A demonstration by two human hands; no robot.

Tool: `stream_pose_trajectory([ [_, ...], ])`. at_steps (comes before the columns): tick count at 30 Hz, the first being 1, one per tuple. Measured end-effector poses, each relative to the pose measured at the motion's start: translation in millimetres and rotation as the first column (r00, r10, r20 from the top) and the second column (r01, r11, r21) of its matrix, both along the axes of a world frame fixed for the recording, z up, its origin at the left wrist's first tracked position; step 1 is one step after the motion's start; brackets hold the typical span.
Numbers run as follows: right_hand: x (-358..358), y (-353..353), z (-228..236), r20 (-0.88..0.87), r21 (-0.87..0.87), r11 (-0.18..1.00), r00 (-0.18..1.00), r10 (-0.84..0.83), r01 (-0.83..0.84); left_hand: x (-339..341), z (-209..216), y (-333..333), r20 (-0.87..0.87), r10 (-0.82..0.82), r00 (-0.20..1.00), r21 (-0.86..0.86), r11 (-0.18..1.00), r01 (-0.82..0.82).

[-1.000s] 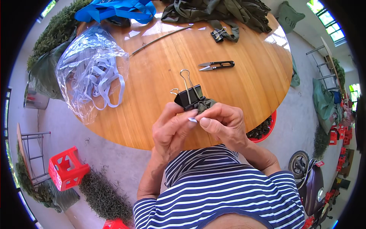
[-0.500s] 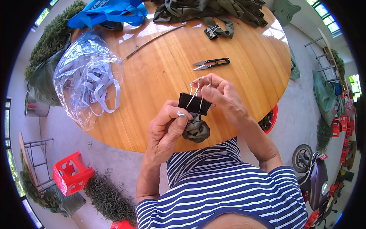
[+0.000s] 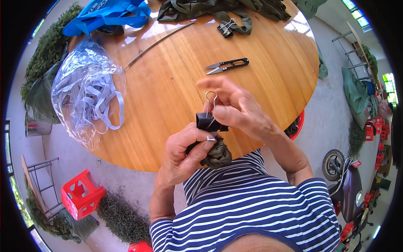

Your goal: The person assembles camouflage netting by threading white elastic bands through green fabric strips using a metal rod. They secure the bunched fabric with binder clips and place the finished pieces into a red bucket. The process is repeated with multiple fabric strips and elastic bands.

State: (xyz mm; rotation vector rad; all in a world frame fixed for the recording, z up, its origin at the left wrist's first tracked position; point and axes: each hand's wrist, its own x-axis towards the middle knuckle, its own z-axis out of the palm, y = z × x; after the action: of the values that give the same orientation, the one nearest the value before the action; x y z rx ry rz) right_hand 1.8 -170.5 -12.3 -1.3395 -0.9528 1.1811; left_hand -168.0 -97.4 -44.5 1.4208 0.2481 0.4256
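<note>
Close to the table's near edge, my left hand (image 3: 182, 151) grips a bunched roll of dark olive fabric (image 3: 219, 156) between thumb and fingers. A small whitish tip (image 3: 210, 139) pokes out by the thumb; its kind is unclear. Just above the fist a black binder clip (image 3: 205, 122) sits at the top of the bunch, one silver wire handle upright. Its jaws are partly hidden. My right hand (image 3: 243, 111) is beside that handle, thumb and fingers apart, with the index finger stretched out and blurred. Beyond lie black-handled thread snips (image 3: 228, 65).
A clear plastic bag (image 3: 79, 105) of pale lilac straps lies left. Farther back are a thin rod (image 3: 157, 44), a blue bag (image 3: 105, 17), olive fabric (image 3: 222, 9) and another binder clip (image 3: 225, 30). A red stool (image 3: 82, 195) stands on the floor at left.
My right hand has let its pinch on the clip's handles loosen, fingers spreading. The clip and bunch have tilted and dropped slightly toward me. The view has shifted a little.
</note>
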Motion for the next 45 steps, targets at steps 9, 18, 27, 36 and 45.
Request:
stream_pose_trajectory([
  [9, -3, 11, -16, 0.295, 0.135, 0.962, 0.917, -0.269, 0.239, 12, 0, -11, 0.11, 0.257, 0.96, 0.403, 0.872, -0.279],
  [18, 23, 19, -29, 0.423, 0.099, 0.96, 0.862, -0.279, 0.262, 18, -2, -7, 0.106, 0.259, 0.96, 0.448, 0.849, -0.278],
  [27, 73, 24, -23, 0.619, -0.086, 0.925, 0.747, -0.242, 0.371, 11, -10, -7, 0.13, 0.275, 0.953, 0.238, 0.924, -0.299],
  [36, 12, -20, -6, 0.668, 0.327, 0.937, 0.731, -0.139, -0.121, 15, -6, -13, 0.124, 0.382, 0.916, 0.208, 0.893, -0.4],
  [45, -11, -10, -20, 0.234, 0.226, 0.96, 0.947, -0.22, 0.168, 13, -8, -11, 0.052, 0.208, 0.977, 0.313, 0.925, -0.214],
])
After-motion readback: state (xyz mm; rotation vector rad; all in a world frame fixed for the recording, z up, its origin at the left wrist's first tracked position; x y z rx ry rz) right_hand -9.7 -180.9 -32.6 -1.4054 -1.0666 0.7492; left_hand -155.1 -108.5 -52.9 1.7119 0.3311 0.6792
